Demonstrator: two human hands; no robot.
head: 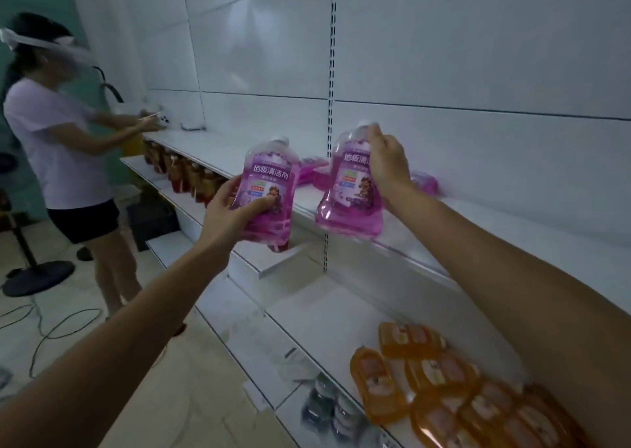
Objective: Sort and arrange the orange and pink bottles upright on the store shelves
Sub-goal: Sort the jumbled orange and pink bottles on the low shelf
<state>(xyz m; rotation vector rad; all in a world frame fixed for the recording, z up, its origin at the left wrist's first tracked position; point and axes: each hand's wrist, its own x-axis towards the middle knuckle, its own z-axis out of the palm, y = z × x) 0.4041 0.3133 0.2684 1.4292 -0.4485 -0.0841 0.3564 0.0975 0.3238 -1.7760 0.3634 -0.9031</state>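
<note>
While your left hand (232, 213) holds one pink bottle (268, 184) with fingers curled round its lower body, your right hand (387, 164) grips a second pink bottle (343, 195) by the neck, both upright at the upper shelf (218, 150). More pink bottles (312, 171) lie flat behind, and the orange bottles (440, 376) lie flat on the lower shelf (324, 311), so most sorting seems left.

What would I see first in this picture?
The left pink bottle, gripped round its body by the left hand, and the right pink bottle, held near its neck by the right hand, stand out against the white shelf. Orange bottles lie flat on a lower shelf, bottom right.
</note>
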